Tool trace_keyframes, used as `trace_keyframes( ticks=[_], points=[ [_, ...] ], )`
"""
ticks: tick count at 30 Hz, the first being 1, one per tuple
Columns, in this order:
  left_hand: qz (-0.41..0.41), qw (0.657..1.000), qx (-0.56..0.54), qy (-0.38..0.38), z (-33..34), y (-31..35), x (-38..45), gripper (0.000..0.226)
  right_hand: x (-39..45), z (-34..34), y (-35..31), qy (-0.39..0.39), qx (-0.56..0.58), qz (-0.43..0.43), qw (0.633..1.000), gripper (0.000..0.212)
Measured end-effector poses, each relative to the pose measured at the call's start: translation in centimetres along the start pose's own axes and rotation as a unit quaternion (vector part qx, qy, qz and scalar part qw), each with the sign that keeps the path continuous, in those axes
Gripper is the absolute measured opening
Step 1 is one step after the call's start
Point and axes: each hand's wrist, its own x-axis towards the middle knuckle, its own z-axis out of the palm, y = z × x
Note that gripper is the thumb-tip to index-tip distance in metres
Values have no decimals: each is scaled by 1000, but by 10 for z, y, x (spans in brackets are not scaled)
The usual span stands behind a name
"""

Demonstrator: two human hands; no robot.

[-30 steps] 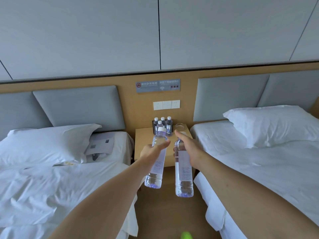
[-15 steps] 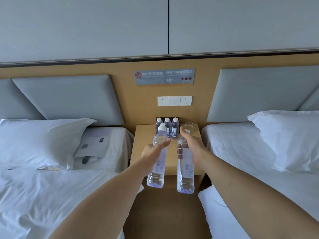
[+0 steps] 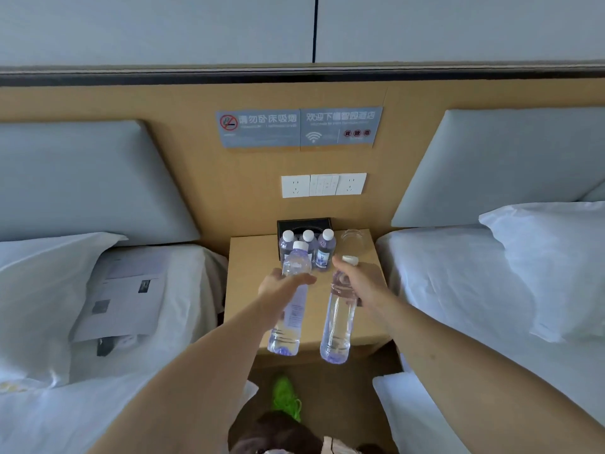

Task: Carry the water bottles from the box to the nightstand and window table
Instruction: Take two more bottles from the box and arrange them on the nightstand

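- Right now my left hand (image 3: 278, 290) is wrapped tight around the upper body of one water bottle (image 3: 289, 309), fingers closed across its front just below the shoulder.
- My right hand (image 3: 355, 283) is clamped on the neck and shoulder of a second water bottle (image 3: 339, 319), thumb up near its white cap.
- That makes two bottles in my grip, one per hand, held side by side and near each other without touching.
- Both carried bottles have their long axis running away from me: caps point toward the headboard wall, bases hang low toward me, over the front edge of the nightstand (image 3: 242, 290).
- The left one tilts slightly rightward at the top; the right one is close to straight.
- On the nightstand, at the back, three smaller capped bottles (image 3: 309, 249) stand upright in a tight cluster, in front of a dark holder (image 3: 302, 224).
- Just right of them sits one clear glass (image 3: 353, 242).
- The nightstand stands between two beds with white linen, one on each side; the left bed (image 3: 183, 257) carries printed sheets (image 3: 131, 296).
- On the wood panel above are one row of white sockets and switches (image 3: 324, 185) and two grey signs (image 3: 294, 127) side by side.
- Below my arms one green shoe (image 3: 284, 396) shows on the floor.
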Motion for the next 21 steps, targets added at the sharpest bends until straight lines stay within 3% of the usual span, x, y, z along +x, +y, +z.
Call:
trace_keyframes(
  ticks=[5,8,10,12,16,21],
  points=[
    [-43,995,-48,-72,-20,9,50,50,42,25,2,96,-139,-61,984,39],
    [-79,989,-86,-91,-25,5,72,59,62,37,7,110,-225,-87,964,52],
    [-104,983,-108,-103,-24,0,82,49,77,40,11,113,-258,-85,956,52],
    [-121,982,-94,-109,-21,-5,91,38,94,42,14,117,-265,-81,954,52],
    [-129,984,-55,-110,-13,-19,110,69,129,46,15,132,-239,-53,961,56],
    [-131,987,-85,-31,-9,-33,125,54,157,57,11,129,-208,-8,969,29]
  ],
)
